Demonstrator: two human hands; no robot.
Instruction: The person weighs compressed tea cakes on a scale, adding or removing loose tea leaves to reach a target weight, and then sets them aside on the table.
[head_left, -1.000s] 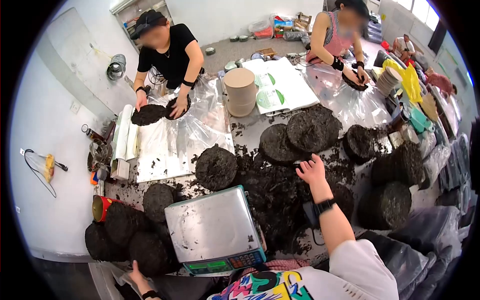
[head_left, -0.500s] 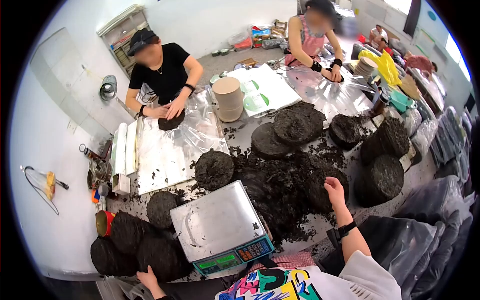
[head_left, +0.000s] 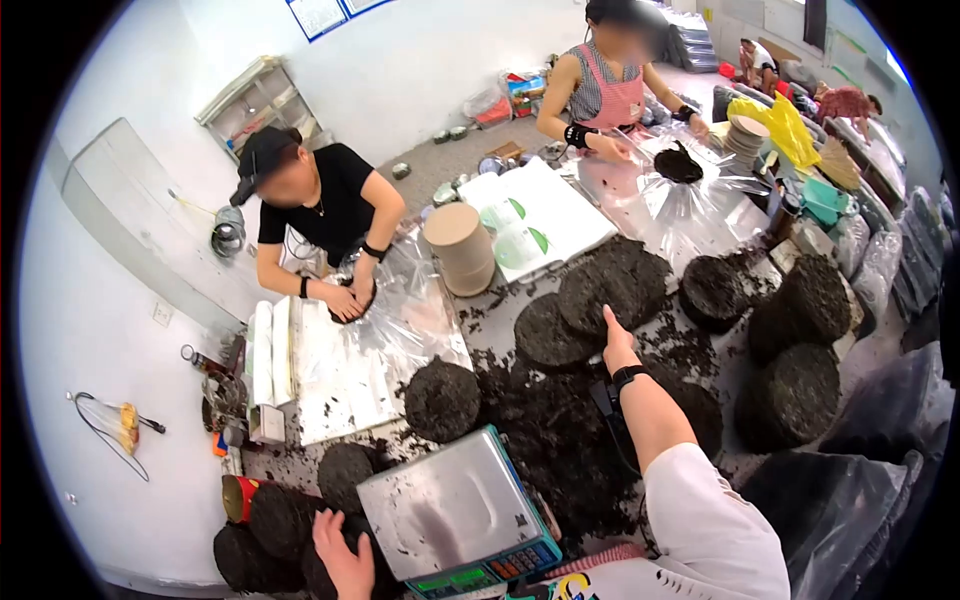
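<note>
My right hand point(head_left: 619, 346) reaches forward to the near edge of a thick dark round cake point(head_left: 622, 280) of pressed flakes, one digit stretched out and the other fingers mostly hidden. That cake partly overlaps a flatter dark disc point(head_left: 552, 332). At the lower left, my left hand point(head_left: 343, 553) has its fingers spread over a dark cake beside the scale. Between my arms sits a digital scale point(head_left: 450, 505) with a bare steel pan and a lit green display. Loose dark flakes point(head_left: 560, 425) form a heap to the right of the scale.
More dark cakes point(head_left: 790, 395) stand at the right, and others point(head_left: 250, 560) at the lower left. Two people work across the table with dark material on clear film point(head_left: 420, 310). Stacked round boards point(head_left: 460, 250) and an open white book point(head_left: 540, 220) lie between them.
My right hand has moved forward and left from above the flake heap to the round cake. My left hand has risen from the table edge onto the cakes by the scale. The view has shifted.
</note>
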